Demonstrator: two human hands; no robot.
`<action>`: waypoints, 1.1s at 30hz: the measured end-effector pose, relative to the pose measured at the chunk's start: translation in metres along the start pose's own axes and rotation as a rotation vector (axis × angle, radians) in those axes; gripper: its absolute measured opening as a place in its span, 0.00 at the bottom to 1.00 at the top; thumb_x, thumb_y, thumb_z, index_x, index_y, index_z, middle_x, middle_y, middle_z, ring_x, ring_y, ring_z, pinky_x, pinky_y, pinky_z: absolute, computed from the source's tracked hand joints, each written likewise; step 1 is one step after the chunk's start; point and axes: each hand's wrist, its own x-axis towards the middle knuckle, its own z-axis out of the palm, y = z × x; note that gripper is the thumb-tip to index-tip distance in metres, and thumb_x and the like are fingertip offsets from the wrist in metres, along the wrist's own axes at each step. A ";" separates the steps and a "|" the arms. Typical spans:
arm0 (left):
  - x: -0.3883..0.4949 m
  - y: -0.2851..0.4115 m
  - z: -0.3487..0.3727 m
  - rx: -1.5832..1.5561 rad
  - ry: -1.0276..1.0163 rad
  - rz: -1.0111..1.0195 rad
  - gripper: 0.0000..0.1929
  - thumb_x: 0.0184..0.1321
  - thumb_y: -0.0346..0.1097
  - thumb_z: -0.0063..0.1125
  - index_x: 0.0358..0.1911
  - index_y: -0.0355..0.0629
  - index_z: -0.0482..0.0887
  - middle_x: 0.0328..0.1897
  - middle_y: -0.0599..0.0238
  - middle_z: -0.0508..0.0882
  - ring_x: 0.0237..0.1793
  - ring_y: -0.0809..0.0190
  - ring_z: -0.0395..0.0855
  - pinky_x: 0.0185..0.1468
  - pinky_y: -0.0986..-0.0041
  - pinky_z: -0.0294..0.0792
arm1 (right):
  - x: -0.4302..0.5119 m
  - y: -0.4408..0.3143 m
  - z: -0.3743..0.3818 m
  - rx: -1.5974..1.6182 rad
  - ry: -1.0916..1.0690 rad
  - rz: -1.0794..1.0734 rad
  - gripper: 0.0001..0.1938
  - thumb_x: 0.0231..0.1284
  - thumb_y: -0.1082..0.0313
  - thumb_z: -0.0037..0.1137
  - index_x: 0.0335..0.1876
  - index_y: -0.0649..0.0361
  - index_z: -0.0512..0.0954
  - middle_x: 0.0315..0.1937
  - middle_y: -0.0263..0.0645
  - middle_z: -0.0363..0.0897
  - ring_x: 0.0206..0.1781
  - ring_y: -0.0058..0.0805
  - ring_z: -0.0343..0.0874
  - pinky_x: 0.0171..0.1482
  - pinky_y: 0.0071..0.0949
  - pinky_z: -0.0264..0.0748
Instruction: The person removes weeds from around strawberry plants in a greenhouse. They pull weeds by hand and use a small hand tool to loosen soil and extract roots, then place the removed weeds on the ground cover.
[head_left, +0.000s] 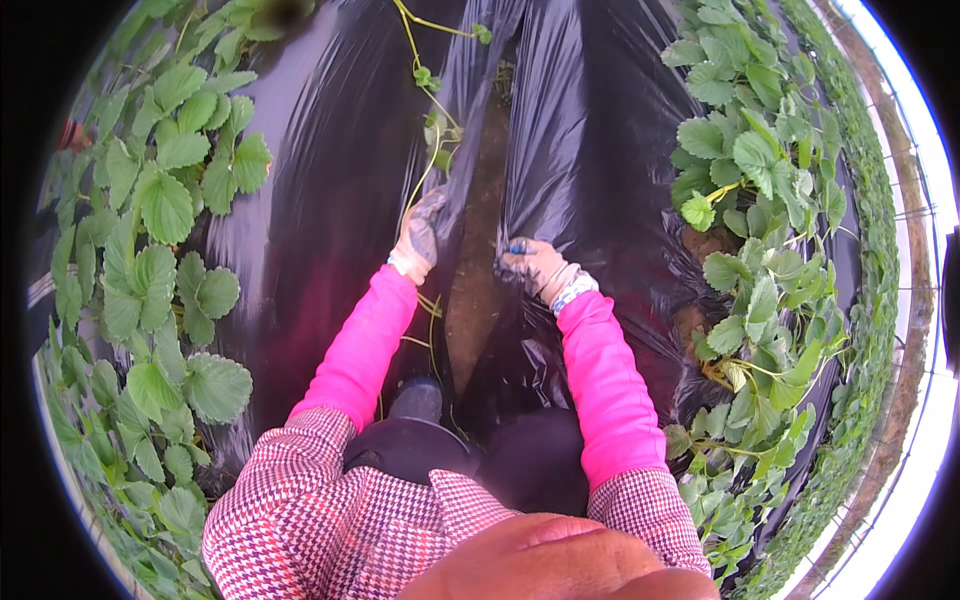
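Note:
Black plastic mulch film covers both beds before me, and a strip of bare soil (480, 217) shows between its two edges. My left hand (420, 232), in a pale, soiled glove, is closed at the edge of the left film (330, 202). A thin strawberry runner (423, 184) with small leaves runs up from beside that hand over the film. My right hand (536, 264), gloved too, grips the edge of the right film (551, 120), which is bunched and creased at the fingers. The fingertips of both hands are partly hidden in folds.
Leafy strawberry plants (161, 195) line the left bed, and more strawberry plants (757, 300) grow through torn openings in the film at right. A dark boot (417, 401) stands below my left hand. Loose runner stems (433, 337) lie near it. Beyond the right row runs a pale wall (919, 225).

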 end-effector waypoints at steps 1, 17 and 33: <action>-0.002 0.006 0.000 0.021 0.041 0.072 0.33 0.68 0.58 0.53 0.61 0.32 0.77 0.56 0.60 0.84 0.56 0.62 0.83 0.63 0.71 0.73 | -0.001 -0.002 -0.001 -0.131 -0.004 -0.012 0.11 0.63 0.74 0.62 0.50 0.65 0.78 0.38 0.33 0.82 0.42 0.21 0.81 0.45 0.25 0.78; -0.001 0.094 0.088 -0.156 -0.296 -0.484 0.13 0.59 0.29 0.58 0.47 0.41 0.79 0.29 0.71 0.78 0.26 0.72 0.74 0.31 0.79 0.67 | 0.029 -0.001 0.045 -0.953 0.182 0.199 0.19 0.63 0.57 0.61 0.56 0.58 0.81 0.49 0.49 0.85 0.53 0.49 0.84 0.58 0.40 0.76; 0.002 0.065 0.094 0.206 -0.463 -0.441 0.31 0.58 0.30 0.60 0.67 0.34 0.71 0.61 0.56 0.80 0.53 0.62 0.82 0.65 0.72 0.69 | 0.064 0.058 0.017 -0.974 0.307 0.121 0.18 0.68 0.61 0.51 0.58 0.58 0.80 0.58 0.52 0.80 0.64 0.46 0.77 0.64 0.37 0.73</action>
